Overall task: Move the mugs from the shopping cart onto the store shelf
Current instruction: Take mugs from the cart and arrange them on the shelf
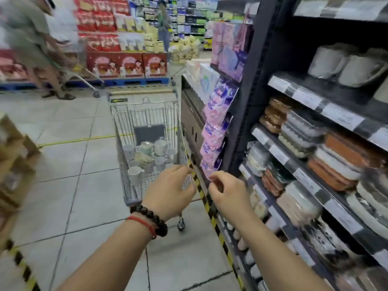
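Observation:
A wire shopping cart [118, 131] stands in the aisle just left of the dark store shelf [310, 98]. Several pale mugs lie in its basket, among them a white mug [134, 172] near me and a grey mug [129, 150] further back. Two white mugs [327, 61] stand on an upper shelf board at the right. My left hand [170, 191], with bead bracelets at the wrist, hovers over the cart's near right corner with loosely curled fingers and holds no mug. My right hand [227, 193] is in the air between cart and shelf, fingers loosely curled and empty.
Lower shelf boards carry wrapped stacks of dishes [336, 156]. Pink and purple packets [216, 127] hang on the shelf end beside the cart. A person [35, 45] walks at the far left, another stands far down the aisle. Cardboard boxes [14, 164] sit at the left.

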`<state>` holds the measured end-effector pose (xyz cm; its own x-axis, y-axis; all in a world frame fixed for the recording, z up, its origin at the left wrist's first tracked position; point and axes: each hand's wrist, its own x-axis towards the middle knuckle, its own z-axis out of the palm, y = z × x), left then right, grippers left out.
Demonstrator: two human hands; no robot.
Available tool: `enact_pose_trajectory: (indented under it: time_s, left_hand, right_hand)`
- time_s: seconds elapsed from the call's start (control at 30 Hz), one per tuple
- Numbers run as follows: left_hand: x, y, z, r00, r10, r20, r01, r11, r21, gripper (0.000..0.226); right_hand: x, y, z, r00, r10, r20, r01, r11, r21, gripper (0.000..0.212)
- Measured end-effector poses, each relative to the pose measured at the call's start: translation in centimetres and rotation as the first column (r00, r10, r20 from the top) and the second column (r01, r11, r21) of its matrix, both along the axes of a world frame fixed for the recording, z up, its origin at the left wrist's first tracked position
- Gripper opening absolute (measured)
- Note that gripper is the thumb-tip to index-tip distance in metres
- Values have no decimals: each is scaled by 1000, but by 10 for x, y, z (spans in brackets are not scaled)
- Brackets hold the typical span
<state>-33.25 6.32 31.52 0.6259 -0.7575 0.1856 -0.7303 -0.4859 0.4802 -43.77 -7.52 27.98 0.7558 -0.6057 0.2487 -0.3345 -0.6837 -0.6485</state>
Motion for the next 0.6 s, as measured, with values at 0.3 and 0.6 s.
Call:
enact_pose_trajectory:
  time_s: [0.3,0.6]
  left_hand:
    - [103,2,-43,976,208,-60,-207,978,27,38]
    - [218,-36,-86,925,366,-98,-355,928,111,38]
  right_hand:
    - [132,-10,-45,988,144,-50,-138,985,105,29]
    - [268,-61,-87,959,259,-114,-238,956,174,24]
